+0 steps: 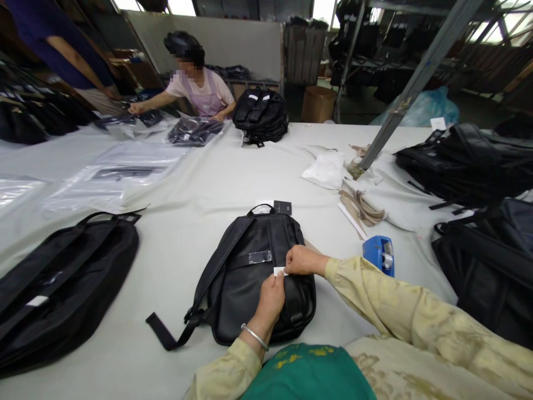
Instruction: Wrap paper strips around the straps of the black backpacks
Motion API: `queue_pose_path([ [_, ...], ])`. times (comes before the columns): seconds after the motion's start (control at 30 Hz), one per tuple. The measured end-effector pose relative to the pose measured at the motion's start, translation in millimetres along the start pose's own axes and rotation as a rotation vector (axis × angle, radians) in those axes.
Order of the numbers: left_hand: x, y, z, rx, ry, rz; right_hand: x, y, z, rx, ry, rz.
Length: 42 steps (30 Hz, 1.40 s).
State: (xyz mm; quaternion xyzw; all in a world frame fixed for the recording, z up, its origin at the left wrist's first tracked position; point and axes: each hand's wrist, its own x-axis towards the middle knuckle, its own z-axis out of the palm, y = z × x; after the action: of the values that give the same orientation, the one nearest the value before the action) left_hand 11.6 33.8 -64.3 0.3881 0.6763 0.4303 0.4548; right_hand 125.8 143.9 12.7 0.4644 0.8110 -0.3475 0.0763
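Note:
A black backpack (254, 272) lies back-side up on the white table (179, 233) just in front of me. A strip of clear tape (260, 257) crosses its shoulder straps. My left hand (271, 297) and my right hand (302, 260) meet over the backpack's right side, both pinching a small white tag (280, 271) between their fingertips. A silver bangle sits on my left wrist. A dark card tag (282, 207) lies at the backpack's top handle.
A blue tape dispenser (380, 254) stands to my right. Black bags lie at the left (62, 283) and right (487, 266), with another at the far side (261, 115). Clear plastic sleeves (112, 175) cover the left. Two people work across the table. A metal post (408, 89) slants up.

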Motion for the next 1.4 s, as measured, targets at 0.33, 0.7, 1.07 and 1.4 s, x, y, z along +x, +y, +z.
queue_pose_path([
  [0.33,-0.5,9.5,-7.4,0.008,-0.033,0.072,7.4,8.4,-0.2,0.125,-0.093,0.039],
  [0.7,-4.9,18.4,-4.3,-0.286,0.023,-0.178,2.4,38.3,-3.0,0.131,-0.034,0.093],
  [1.07,1.6,25.5,-6.5,-0.545,-0.017,-0.295,-23.7,28.7,10.1,0.791,-0.006,0.262],
  [1.4,-2.7,50.1,-3.2,-0.713,-0.213,-0.334,-9.7,15.2,11.4,1.043,0.154,0.173],
])
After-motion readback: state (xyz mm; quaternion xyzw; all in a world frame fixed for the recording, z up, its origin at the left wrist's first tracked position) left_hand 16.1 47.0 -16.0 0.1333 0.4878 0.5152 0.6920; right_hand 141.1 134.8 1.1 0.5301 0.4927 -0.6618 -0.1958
